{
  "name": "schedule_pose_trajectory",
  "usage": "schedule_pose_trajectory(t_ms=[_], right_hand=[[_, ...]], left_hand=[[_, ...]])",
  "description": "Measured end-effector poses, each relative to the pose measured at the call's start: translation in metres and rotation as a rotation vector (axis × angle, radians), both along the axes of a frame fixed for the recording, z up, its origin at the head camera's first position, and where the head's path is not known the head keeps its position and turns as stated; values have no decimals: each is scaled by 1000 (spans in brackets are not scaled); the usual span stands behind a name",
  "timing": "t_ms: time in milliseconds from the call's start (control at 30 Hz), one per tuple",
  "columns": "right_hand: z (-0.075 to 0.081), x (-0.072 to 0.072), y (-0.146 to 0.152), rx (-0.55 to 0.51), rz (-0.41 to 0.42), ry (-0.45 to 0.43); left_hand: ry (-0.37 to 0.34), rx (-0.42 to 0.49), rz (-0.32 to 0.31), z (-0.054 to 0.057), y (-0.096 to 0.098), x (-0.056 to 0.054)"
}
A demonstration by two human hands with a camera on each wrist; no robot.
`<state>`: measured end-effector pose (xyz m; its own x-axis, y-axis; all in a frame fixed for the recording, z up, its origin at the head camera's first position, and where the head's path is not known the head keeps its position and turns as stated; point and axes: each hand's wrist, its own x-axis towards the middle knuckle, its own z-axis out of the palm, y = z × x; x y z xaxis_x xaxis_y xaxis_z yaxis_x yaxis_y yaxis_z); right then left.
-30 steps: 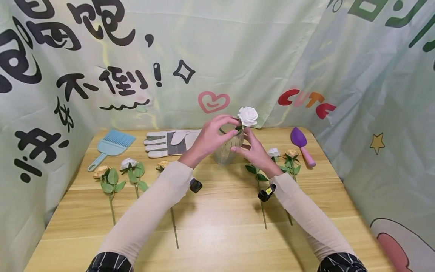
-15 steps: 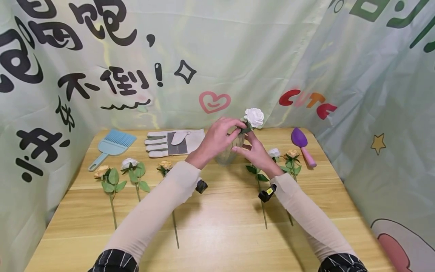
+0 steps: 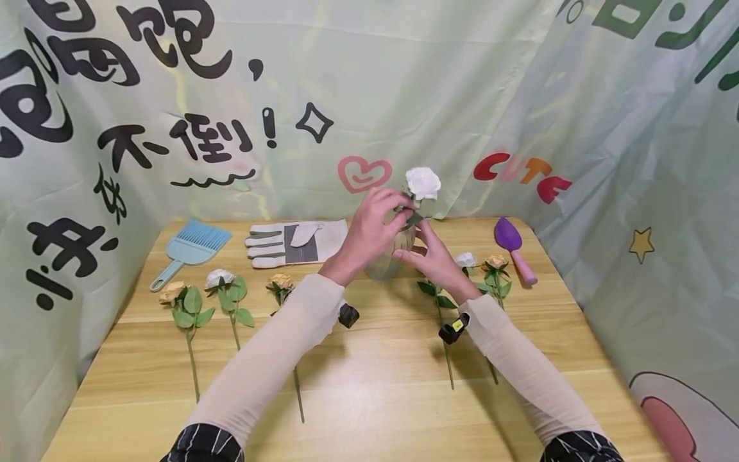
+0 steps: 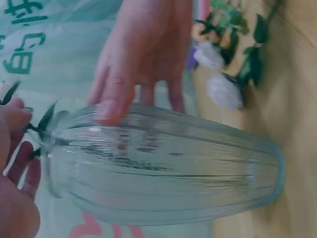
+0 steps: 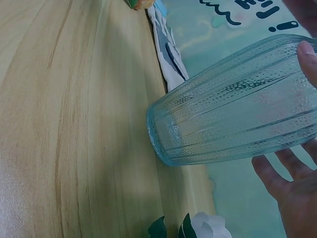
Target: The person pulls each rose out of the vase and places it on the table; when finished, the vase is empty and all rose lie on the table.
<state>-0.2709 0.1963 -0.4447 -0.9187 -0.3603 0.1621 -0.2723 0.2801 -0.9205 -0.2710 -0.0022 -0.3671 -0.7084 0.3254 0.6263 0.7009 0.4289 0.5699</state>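
A white rose (image 3: 423,183) stands above the mouth of a clear ribbed glass vase (image 3: 383,264). My left hand (image 3: 374,230) pinches its stem by the leaves, just over the rim. Around the upper part of the vase curls my right hand (image 3: 434,258), thumb on one side and fingers on the other. In the left wrist view, the vase (image 4: 173,173) shows thin dark lines through its glass, which look like the stem inside. The right wrist view has the vase base (image 5: 158,136) on or very near the table; contact is hard to judge.
On the left lie two yellow roses (image 3: 173,293) (image 3: 281,281) and a white rose (image 3: 218,278). A white rose (image 3: 465,259) and a yellow rose (image 3: 496,262) lie right. Behind are a dustpan-like blue tool (image 3: 196,244), a glove (image 3: 297,242) and a purple trowel (image 3: 508,234).
The rose head tipped right and lower, then came back left and higher. My left hand shifted slightly right over the vase mouth. The right hand and vase stayed nearly in place.
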Motion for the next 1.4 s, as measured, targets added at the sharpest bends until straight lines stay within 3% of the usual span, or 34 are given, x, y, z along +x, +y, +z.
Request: schedule_pose_trajectory(t_ms=[100, 233, 367, 500, 600, 700, 800, 933, 1133, 1267, 1400], right_hand=[[0, 0, 0, -2, -14, -2], [0, 0, 0, 9, -24, 4], [0, 1, 0, 6, -16, 7], [0, 2, -1, 6, -14, 2], [1, 2, -2, 7, -10, 1], [2, 2, -2, 4, -4, 2], [1, 2, -1, 4, -5, 5], [0, 1, -1, 6, -5, 11], [-1, 0, -3, 0, -3, 10], [-2, 1, -3, 5, -5, 8], [-2, 1, -2, 6, -13, 9]], left_hand=[[35, 158, -9, 13, -5, 1], [69, 327, -4, 39, -18, 5], [64, 483, 4, 68, -40, 9], [53, 677, -40, 93, -68, 15], [60, 783, -91, 103, -90, 20], [16, 832, -120, 104, -109, 27], [-71, 812, -106, 95, -125, 35], [-238, 784, -43, 69, -142, 45], [-491, 640, 45, 8, -153, 56], [-640, 544, 26, -37, -145, 65], [-770, 495, 16, -73, -132, 69]])
